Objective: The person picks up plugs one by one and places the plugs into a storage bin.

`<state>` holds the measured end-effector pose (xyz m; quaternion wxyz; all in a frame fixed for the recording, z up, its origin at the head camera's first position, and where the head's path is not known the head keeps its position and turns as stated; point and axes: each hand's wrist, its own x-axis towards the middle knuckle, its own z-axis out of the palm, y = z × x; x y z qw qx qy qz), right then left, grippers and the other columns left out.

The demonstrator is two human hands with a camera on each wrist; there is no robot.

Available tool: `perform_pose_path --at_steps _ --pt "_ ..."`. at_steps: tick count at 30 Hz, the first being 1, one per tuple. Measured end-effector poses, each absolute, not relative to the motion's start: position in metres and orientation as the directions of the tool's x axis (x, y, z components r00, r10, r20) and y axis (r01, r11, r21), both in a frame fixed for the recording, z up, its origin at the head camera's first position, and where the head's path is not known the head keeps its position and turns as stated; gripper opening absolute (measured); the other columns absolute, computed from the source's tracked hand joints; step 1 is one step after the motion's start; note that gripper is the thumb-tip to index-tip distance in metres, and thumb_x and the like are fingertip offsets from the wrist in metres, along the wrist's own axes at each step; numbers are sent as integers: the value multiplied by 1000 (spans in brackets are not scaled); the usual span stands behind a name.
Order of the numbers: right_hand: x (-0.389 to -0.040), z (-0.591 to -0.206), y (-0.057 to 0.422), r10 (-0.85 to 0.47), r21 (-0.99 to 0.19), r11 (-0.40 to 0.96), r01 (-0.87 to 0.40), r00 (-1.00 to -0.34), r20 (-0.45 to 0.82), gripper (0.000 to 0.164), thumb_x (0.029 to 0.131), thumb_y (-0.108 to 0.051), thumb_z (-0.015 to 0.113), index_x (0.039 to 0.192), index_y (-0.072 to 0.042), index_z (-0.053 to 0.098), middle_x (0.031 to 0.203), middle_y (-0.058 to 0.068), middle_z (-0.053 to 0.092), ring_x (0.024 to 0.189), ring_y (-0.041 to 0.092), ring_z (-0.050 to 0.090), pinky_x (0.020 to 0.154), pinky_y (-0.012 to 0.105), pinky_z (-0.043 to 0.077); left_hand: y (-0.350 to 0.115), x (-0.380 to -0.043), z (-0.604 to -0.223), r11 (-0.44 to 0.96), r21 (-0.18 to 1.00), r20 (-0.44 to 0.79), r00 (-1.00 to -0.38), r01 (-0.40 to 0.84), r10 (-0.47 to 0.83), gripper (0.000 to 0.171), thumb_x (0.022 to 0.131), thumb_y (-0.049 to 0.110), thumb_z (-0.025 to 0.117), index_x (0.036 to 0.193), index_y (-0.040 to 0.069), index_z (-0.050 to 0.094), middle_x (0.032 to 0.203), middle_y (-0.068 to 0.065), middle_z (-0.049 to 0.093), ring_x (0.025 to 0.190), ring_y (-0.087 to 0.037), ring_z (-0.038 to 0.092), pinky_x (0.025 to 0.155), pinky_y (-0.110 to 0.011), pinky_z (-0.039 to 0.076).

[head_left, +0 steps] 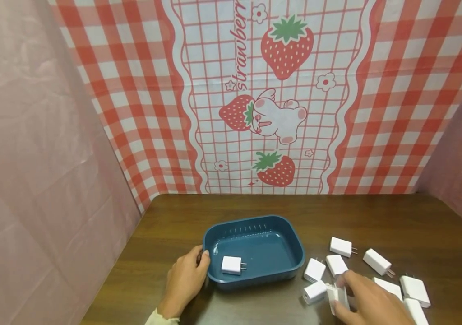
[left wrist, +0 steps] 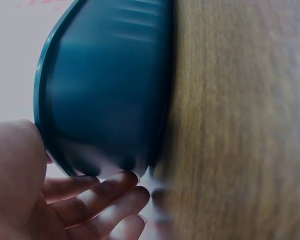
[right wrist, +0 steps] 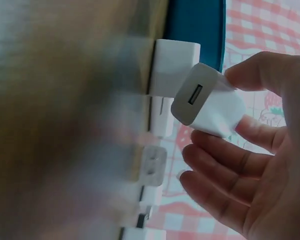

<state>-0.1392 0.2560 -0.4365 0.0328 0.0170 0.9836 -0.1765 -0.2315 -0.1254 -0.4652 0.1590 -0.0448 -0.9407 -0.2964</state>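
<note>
Nearest at left, a left hand (head_left: 186, 276) grips the left end of a dark blue basin (head_left: 265, 258), thumb at the rim; inside, near left, lies a white two-pin charger (head_left: 231, 265), prongs rightward. Further right, loose white chargers (head_left: 341, 247) dot the wooden table (head_left: 170, 221), where a right hand (head_left: 371, 301) pinches a tilted white USB charger (head_left: 338, 301).

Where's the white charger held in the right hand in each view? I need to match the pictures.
Head: lower right, white charger in the right hand.
Left wrist: not in this picture.
Right wrist: the charger is just right of and above centre, its port facing the camera.
Shared landmark: the blue tub, in all three views.
</note>
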Motion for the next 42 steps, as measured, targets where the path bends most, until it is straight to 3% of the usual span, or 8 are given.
perform_pose_path --at_steps 8,18,30,37,42 --pt "-141 -418 230 -144 -312 926 -211 -963 227 33 76 -42 83 94 -30 57 85 -16 58 76 3 55 62 33 46 -127 -231 -467 822 549 299 -954 153 -22 28 98 33 59 117 17 73 104 -3 74 92 -32 71 71 -55 51" --pt "-161 -396 205 -230 -223 912 -345 -879 418 30 76 -34 84 88 -33 57 77 -20 54 67 -3 47 57 27 43 -126 -235 -464 814 559 293 -956 156 -18 29 99 35 58 118 18 73 105 -3 74 92 -31 71 73 -55 51" --pt "-178 -395 180 -229 -328 876 -354 -904 362 25 81 -32 80 94 -31 60 84 -20 59 74 1 58 61 29 46 -128 -236 -466 820 547 309 -951 168 -12 28 98 35 59 116 18 73 103 -3 74 90 -31 71 71 -54 51" --pt "-191 -395 167 -270 -319 847 -425 -861 431 24 80 -31 79 93 -31 58 86 -17 61 78 3 59 68 35 50 -126 -235 -465 824 537 316 -949 182 4 28 98 34 58 115 17 73 102 -4 74 88 -31 71 70 -54 51" --pt "-197 -396 160 -270 -375 827 -419 -880 390 22 83 -32 78 94 -31 59 87 -16 62 80 3 59 69 36 50 -126 -234 -467 822 539 325 -946 183 -3 28 98 34 59 115 18 73 102 -3 75 89 -31 71 69 -54 51"
